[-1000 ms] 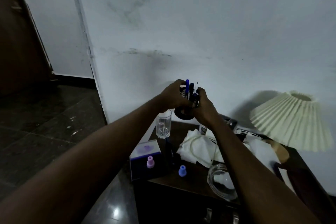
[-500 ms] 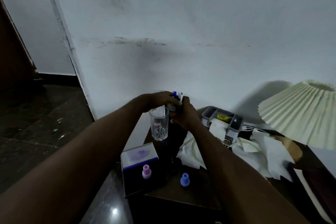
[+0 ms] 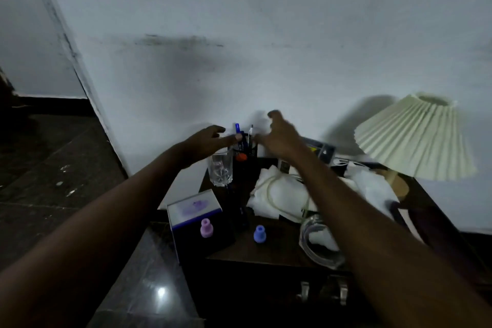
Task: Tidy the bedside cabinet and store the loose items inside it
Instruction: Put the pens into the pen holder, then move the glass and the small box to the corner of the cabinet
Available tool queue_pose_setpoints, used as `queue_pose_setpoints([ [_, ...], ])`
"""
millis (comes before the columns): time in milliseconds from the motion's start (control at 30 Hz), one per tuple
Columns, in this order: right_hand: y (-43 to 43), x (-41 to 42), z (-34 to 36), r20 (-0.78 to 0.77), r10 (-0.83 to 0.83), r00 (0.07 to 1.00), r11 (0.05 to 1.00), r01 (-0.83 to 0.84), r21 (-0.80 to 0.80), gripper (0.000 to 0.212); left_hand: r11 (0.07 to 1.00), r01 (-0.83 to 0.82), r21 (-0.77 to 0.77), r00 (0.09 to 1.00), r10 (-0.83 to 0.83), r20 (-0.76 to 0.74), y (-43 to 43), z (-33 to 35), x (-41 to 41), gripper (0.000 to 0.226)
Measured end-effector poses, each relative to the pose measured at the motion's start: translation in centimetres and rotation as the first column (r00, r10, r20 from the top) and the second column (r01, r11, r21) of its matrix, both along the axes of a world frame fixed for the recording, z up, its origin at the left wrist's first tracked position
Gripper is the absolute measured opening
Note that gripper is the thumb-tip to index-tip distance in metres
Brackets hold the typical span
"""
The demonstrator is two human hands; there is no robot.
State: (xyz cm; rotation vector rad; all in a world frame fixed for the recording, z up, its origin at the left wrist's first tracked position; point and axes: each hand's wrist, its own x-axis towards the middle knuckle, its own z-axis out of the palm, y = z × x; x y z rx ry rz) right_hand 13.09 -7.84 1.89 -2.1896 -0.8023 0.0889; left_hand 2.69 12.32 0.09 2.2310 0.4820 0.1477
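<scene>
Pen holder [image 3: 251,153]: no longer held in the air; now stands on the cabinet top [image 3: 266,250], just beside the glass [image 3: 221,170], pens [image 3: 237,128] upright in it.
Left hand [image 3: 206,141]: grip on the holder released; fingers loosely spread, left of the holder and above the glass; whether the thumb touches the pens cannot be told.
Right hand [image 3: 279,136]: grip released; fingers loosely curled and holding nothing, drawn off to the holder's right, motion-blurred.

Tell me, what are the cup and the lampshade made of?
The cup looks like clear shiny glass: you see through it. The lampshade looks like matte cream paper or fabric, folded in pleats; I cannot tell which.
</scene>
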Motion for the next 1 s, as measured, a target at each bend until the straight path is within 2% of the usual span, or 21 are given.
queue_pose_setpoints([
  [67, -5.2, -0.9, 2.8, 0.067, -0.053, 0.996, 0.992, 0.045, 0.122, 0.047, 0.999, -0.005, 0.040, 1.000, 0.005, 0.006, 0.1, -1.3, -0.9, 0.114],
  [133, -10.8, -2.8, 3.5, 0.097, -0.113, 0.989, 0.981, 0.096, 0.169, 0.030, 0.996, -0.026, 0.083, 0.998, 0.022, 0.053, 0.0, -2.8, -1.4, 0.118],
  [167, -13.4, -3.8, 2.9, 0.102, -0.137, 0.985, 0.984, 0.123, 0.131, 0.025, 0.992, -0.062, 0.106, 0.995, 0.052, 0.090, -0.4, -3.4, -1.6, 0.113],
  [233, -17.4, -5.4, 0.4, 0.141, -0.166, 0.976, 0.984, 0.173, -0.044, 0.019, 0.979, -0.156, 0.127, 0.974, 0.131, 0.185, -1.8, -3.9, -1.9, 0.094],
  [300, -20.6, -6.2, -3.3, 0.129, -0.174, 0.976, 0.960, 0.197, -0.200, 0.022, 0.973, -0.209, 0.100, 0.946, 0.175, 0.272, -3.1, -3.5, -2.4, 0.087],
  [367, -22.4, -6.9, -5.9, 0.080, -0.167, 0.983, 0.937, 0.183, -0.296, 0.027, 0.970, -0.237, 0.059, 0.913, 0.201, 0.355, -4.0, -2.5, -3.2, 0.100],
  [433, -23.0, -7.2, -6.8, 0.096, -0.090, 0.991, 0.932, 0.118, -0.344, 0.033, 0.968, -0.252, 0.017, 0.875, 0.220, 0.431, -4.7, -1.0, -4.1, 0.111],
  [533, -22.4, -7.7, -6.5, 0.096, 0.067, 0.993, 0.932, -0.028, -0.360, 0.045, 0.977, -0.195, -0.088, 0.835, 0.212, 0.508, -7.6, 1.8, -5.9, 0.111],
  [600, -21.6, -8.1, -6.9, 0.135, 0.132, 0.982, 0.889, -0.057, -0.454, 0.048, 0.980, -0.137, -0.142, 0.824, 0.192, 0.533, -10.4, 3.1, -7.0, 0.113],
  [667, -21.2, -8.8, -7.4, 0.154, 0.149, 0.977, 0.855, -0.049, -0.517, 0.057, 0.987, -0.077, -0.141, 0.849, 0.139, 0.509, -13.5, 3.5, -7.8, 0.115],
  [733, -21.3, -8.8, -7.1, 0.147, 0.121, 0.982, 0.882, -0.038, -0.470, 0.058, 0.990, -0.012, -0.137, 0.870, 0.078, 0.487, -16.7, 3.4, -8.1, 0.115],
  [767, -21.7, -8.5, -6.7, 0.143, 0.095, 0.985, 0.917, -0.031, -0.398, 0.055, 0.990, 0.016, -0.143, 0.875, 0.055, 0.480, -18.2, 3.1, -8.0, 0.116],
  [867, -24.2, -7.0, -5.1, 0.109, -0.057, 0.992, 0.995, 0.066, -0.077, 0.050, 0.984, 0.088, -0.155, 0.881, -0.005, 0.473, -22.1, 2.0, -7.3, 0.114],
  [933, -26.5, -6.5, -4.2, 0.039, -0.190, 0.981, 0.977, 0.185, 0.101, 0.049, 0.977, 0.141, -0.159, 0.887, -0.054, 0.459, -24.2, 1.1, -6.7, 0.113],
  [1000, -28.8, -6.0, -3.8, 0.012, -0.298, 0.954, 0.944, 0.293, 0.151, 0.047, 0.975, 0.170, -0.145, 0.894, -0.091, 0.438, -25.9, -0.2, -6.1, 0.114],
])
